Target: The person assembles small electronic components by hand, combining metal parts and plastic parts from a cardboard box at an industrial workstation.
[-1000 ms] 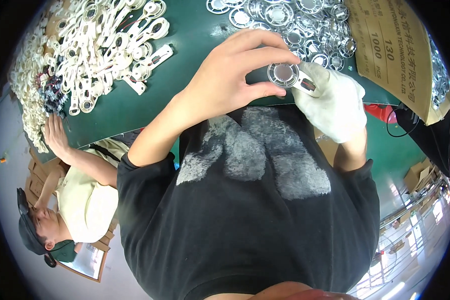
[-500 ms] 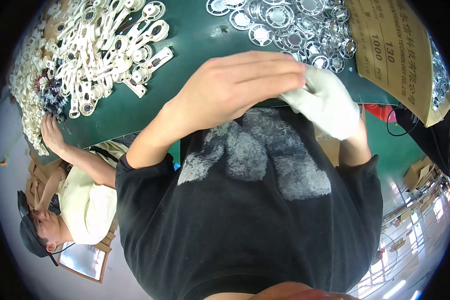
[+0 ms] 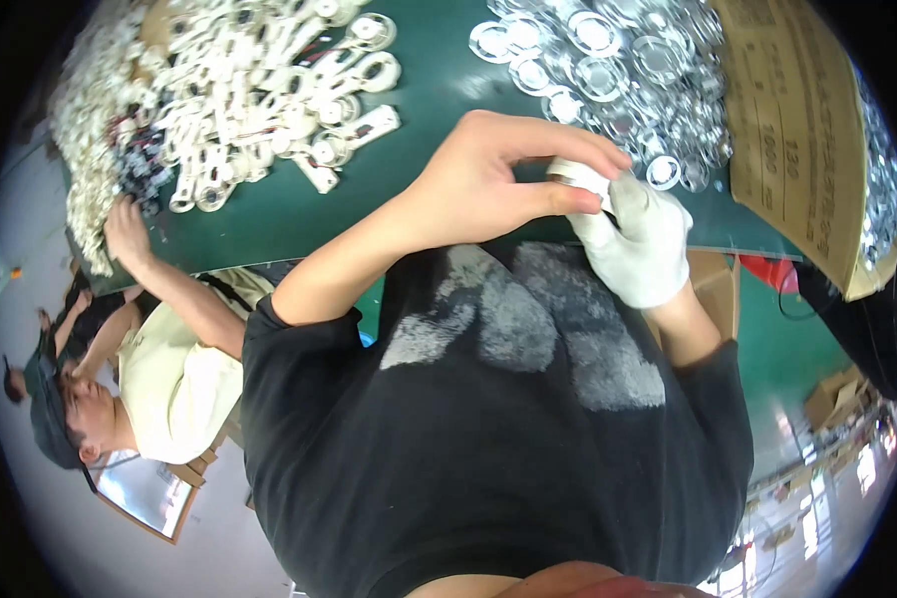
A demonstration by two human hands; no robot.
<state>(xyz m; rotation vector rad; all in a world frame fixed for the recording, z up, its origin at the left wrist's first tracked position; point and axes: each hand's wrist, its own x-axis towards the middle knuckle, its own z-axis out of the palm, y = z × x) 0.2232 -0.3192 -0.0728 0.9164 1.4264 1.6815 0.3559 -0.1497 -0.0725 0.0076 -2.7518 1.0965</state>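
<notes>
We see one small white plastic piece [image 3: 580, 177], flat and pale, held above the near edge of the green worktop [image 3: 409, 169]. Our bare left hand [image 3: 488, 184] curls over it, fingers closed on its top. Our right hand [image 3: 638, 239], in a white glove, closes its grip on the same piece from below. Beyond lie a heap of white parts [image 3: 219, 90] and a heap of clear round discs [image 3: 618, 70], too many to count.

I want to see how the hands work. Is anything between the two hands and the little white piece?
No. The bare left hand and the gloved right hand both pinch the small white piece directly, with nothing between.
</notes>
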